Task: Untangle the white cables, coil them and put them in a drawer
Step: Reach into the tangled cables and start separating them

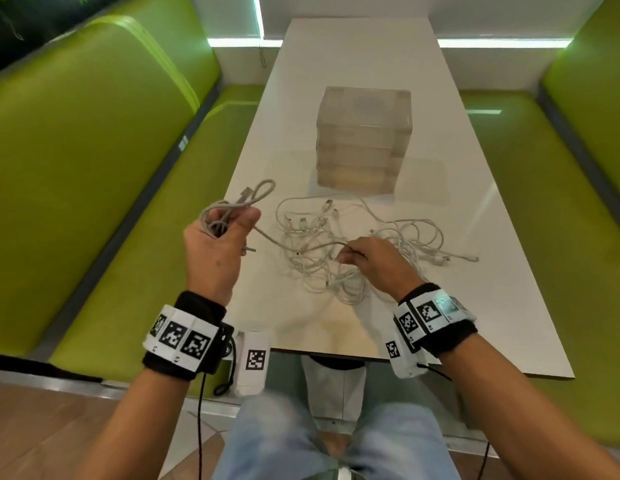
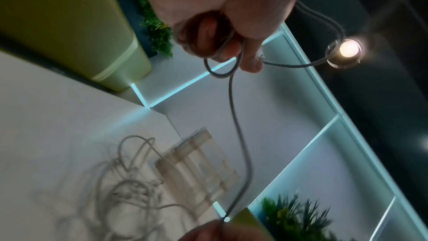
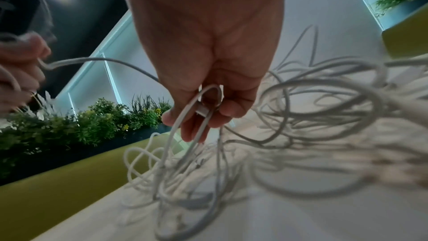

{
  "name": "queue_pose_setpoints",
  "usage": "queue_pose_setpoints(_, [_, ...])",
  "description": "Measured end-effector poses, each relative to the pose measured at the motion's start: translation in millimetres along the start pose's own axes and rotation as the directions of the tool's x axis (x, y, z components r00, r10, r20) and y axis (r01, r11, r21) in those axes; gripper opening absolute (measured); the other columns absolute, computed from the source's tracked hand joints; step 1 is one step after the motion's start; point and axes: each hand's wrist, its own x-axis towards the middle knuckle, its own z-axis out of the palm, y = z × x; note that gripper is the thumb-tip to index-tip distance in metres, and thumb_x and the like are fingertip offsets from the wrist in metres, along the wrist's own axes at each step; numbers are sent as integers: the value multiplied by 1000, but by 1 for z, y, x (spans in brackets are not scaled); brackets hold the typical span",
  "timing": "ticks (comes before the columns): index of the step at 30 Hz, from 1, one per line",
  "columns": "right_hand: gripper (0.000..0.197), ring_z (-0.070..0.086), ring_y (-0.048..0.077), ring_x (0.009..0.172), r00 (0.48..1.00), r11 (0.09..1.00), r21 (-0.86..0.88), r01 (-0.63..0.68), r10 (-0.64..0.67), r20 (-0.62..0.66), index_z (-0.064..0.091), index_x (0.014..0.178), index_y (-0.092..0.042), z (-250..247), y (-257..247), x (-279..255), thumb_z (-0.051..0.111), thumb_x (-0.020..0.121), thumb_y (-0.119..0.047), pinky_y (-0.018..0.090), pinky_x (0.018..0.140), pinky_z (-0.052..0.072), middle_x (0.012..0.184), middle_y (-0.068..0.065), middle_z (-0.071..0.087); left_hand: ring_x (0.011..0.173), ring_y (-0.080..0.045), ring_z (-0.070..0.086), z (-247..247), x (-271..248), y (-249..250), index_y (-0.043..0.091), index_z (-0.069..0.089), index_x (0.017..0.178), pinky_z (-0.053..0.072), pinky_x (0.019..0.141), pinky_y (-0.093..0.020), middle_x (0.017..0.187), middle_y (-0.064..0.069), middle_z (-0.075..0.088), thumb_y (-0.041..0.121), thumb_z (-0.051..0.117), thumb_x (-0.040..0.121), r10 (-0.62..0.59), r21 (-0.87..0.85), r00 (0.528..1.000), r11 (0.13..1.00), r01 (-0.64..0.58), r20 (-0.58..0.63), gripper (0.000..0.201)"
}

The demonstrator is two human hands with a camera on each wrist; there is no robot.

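A tangle of white cables (image 1: 339, 251) lies on the white table (image 1: 474, 306), in front of a translucent drawer unit (image 1: 364, 140). My left hand (image 1: 218, 244) is raised left of the pile and grips a few coiled loops of one greyish-white cable (image 1: 232, 206); the loops (image 2: 208, 43) wrap around its fingers. That cable runs across to my right hand (image 1: 367, 258), which pinches it over the pile. In the right wrist view my right hand (image 3: 201, 116) holds a cable loop (image 3: 185, 125) with a connector between its fingertips.
Green padded benches (image 1: 93, 168) flank the table on both sides. More loose cable loops (image 1: 422, 237) and plugs spread to the right of the pile. The drawers of the unit look closed. My legs stand at the table's near edge.
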Motion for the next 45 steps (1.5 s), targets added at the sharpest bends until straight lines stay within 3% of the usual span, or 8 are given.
queue_pose_setpoints(8, [25,61,8,81,990,999,-49,23,-30,-139,67,111,-14,-9,-15,-9,56,89,-10,32,80,48,92,3,59,46,0,50,13,-22,-26,7,60,85,41,42,-15,65,1,54,11,70,83,-168,133,982,979,155,89,11])
queue_pose_setpoints(17, [5,52,4,72,918,996,1,88,-81,-388,72,81,-15,-19,-16,-17,68,82,-16,21,66,41,76,-9,53,48,-2,48,5,-26,-18,17,63,76,42,43,-17,54,14,59,12,70,83,-113,111,989,989,102,92,12])
queue_pose_setpoints(22, [7,51,4,72,944,985,87,148,-114,-308,72,85,-16,-16,-20,-20,67,83,-13,7,69,39,83,-6,50,48,-4,48,8,-35,-17,14,62,77,43,44,-17,54,14,58,13,70,84,-134,102,979,988,119,154,11])
queue_pose_setpoints(26, [8,59,6,72,990,976,176,127,-136,38,72,86,-12,-21,-32,-41,73,79,-13,18,71,46,79,-4,63,47,-7,48,8,-38,-14,8,56,72,42,47,-14,57,-4,52,10,65,87,-112,137,963,987,80,244,18])
queue_pose_setpoints(32, [26,65,21,67,823,962,196,-189,46,567,55,95,-10,11,-14,-84,72,77,-2,28,61,54,79,10,70,72,-12,60,1,-52,-36,5,59,84,43,56,-12,79,-7,64,15,67,86,-202,348,894,936,56,400,13])
queue_pose_setpoints(36, [30,68,30,87,778,983,27,-180,126,616,60,104,-15,17,5,-89,68,78,-3,34,77,56,90,3,71,75,-2,60,-4,-63,-47,14,60,82,44,70,-12,81,6,64,15,72,82,-278,432,807,902,32,521,11])
queue_pose_setpoints(42, [96,56,7,111,943,933,332,-137,21,332,29,140,-44,-16,-6,-86,85,62,-34,27,91,50,129,-16,46,74,-2,58,3,-70,-54,10,64,86,43,69,-10,80,8,61,16,72,81,-311,515,764,856,-33,566,11])
queue_pose_setpoints(45, [63,53,9,121,947,879,477,-9,-145,285,46,135,-34,-5,-17,-88,73,78,-31,28,100,46,134,-10,54,80,-9,63,6,-75,-55,18,65,91,48,73,-17,86,7,67,19,71,82,-336,495,718,869,-13,609,10])
